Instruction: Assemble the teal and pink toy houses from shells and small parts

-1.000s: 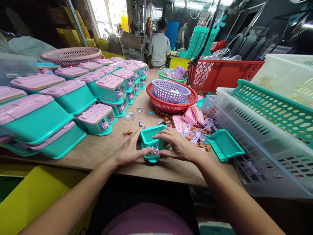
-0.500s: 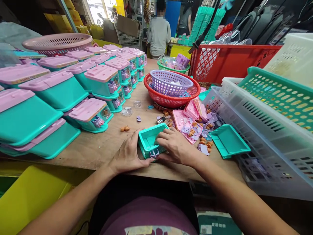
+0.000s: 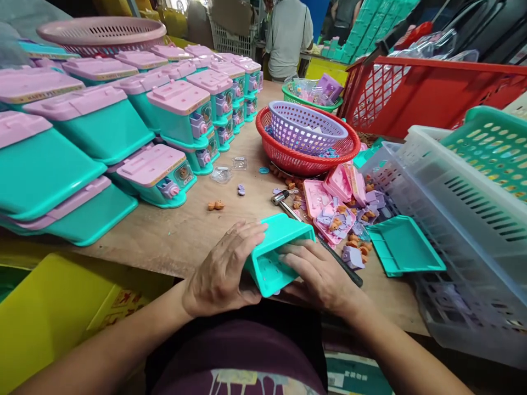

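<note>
A teal plastic box (image 3: pixel 284 230) is tipped with its open side toward me at the table's front edge. My left hand (image 3: pixel 224 269) grips its left side, thumb below and fingers over the top edge. Around the right side closes my right hand (image 3: pixel 319 271), its fingers reaching inside the opening. Just beyond the box lies a hammer (image 3: pixel 281 197), its dark handle passing behind my right hand. A small brown animal figure (image 3: pixel 216 205) and a small purple part (image 3: pixel 241 190) rest on the wood. To the right is a shallow teal tray (image 3: pixel 405 247).
Stacked teal boxes with pink lids (image 3: pixel 179 107) fill the left. A red basket (image 3: pixel 304 164) holding a purple basket (image 3: pixel 307 129) stands ahead. Pink trays (image 3: pixel 317 197) and loose parts lie right of centre, beside clear crates (image 3: pixel 457 219). A person (image 3: pixel 288 41) stands at the back.
The box has been tipped over so its opening now faces me, and both hands have moved with it toward the table's edge. More of the hammer shows. The view has shifted.
</note>
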